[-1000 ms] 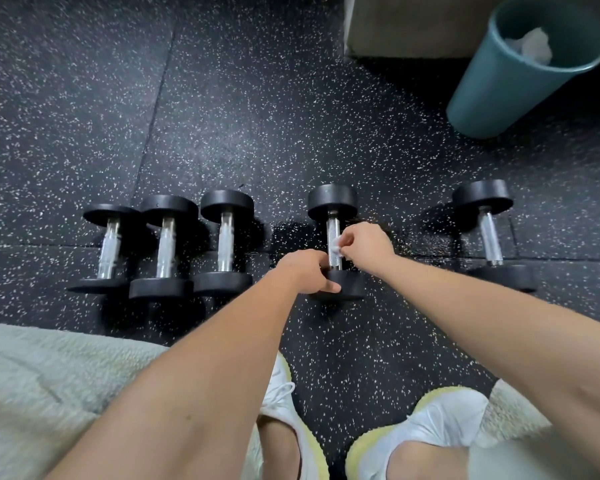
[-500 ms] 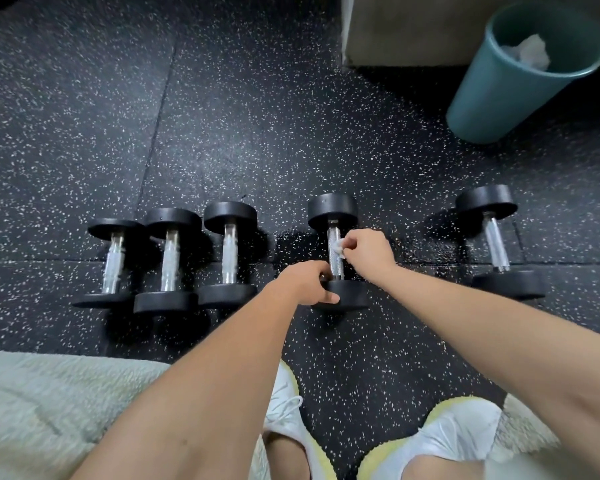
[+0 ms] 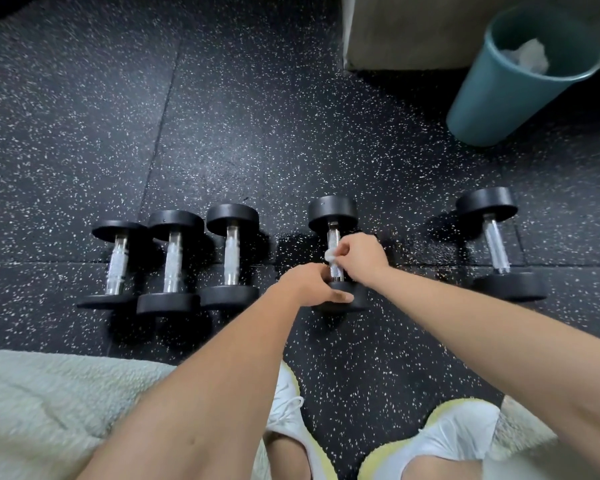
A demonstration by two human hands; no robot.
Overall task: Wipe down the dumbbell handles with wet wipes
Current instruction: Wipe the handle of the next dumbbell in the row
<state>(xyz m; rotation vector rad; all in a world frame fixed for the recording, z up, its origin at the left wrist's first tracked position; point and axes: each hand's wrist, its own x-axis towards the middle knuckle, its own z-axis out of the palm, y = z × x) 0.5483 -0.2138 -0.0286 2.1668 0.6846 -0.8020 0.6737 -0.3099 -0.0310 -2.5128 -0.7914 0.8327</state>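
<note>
Gripping the near end of the dumbbell (image 3: pixel 333 212), the left hand (image 3: pixel 309 286) holds it on the floor (image 3: pixel 243 133). The right hand (image 3: pixel 362 254) pinches a white wipe (image 3: pixel 330 256) against its handle (image 3: pixel 334 237).

No text, number, label or brand can be read. The dumbbells (image 3: pixel 333 211), the bin (image 3: pixel 492 98) and the shoes (image 3: pixel 459 436) show no legible marking at this sharpness.

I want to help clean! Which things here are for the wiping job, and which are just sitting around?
For the job: wet wipe in the right hand; dumbbell gripped by the left hand; three dumbbells left of it; one dumbbell right of it.

Just around: teal bin; white shoes; pale fuzzy fabric.
</note>
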